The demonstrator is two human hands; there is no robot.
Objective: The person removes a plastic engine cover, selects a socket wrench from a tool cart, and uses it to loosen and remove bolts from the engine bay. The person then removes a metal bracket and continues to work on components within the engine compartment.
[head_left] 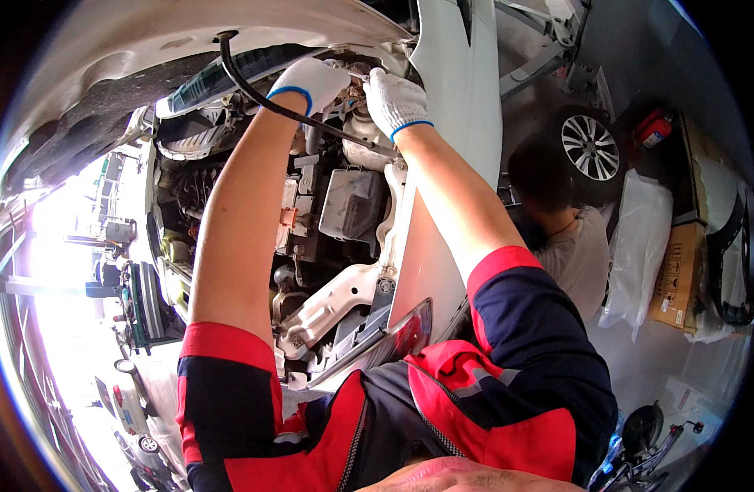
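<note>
Both my hands wear white knit gloves with blue cuffs and reach deep into the engine bay of a white car. My left hand (311, 84) is at the back corner of the bay, its fingers mostly hidden. Just right of it, by the inner edge of the white fender (455, 107), my right hand (397, 102) is closed. A short, thin, light-coloured piece shows between the hands, too small to name. Below them are the pale strut tower (365, 131) and a dusty grey lidded box (350, 202). A black hood prop rod (258, 98) slants across my left wrist.
The raised hood (123, 41) hangs over the upper left. Right of the car, another person (570, 246) crouches near a wheel (590, 148). Beyond are a red fire extinguisher (652, 129), plastic wrapping (637, 246) and a cardboard box (677, 275). The headlight (401, 336) is close to my body.
</note>
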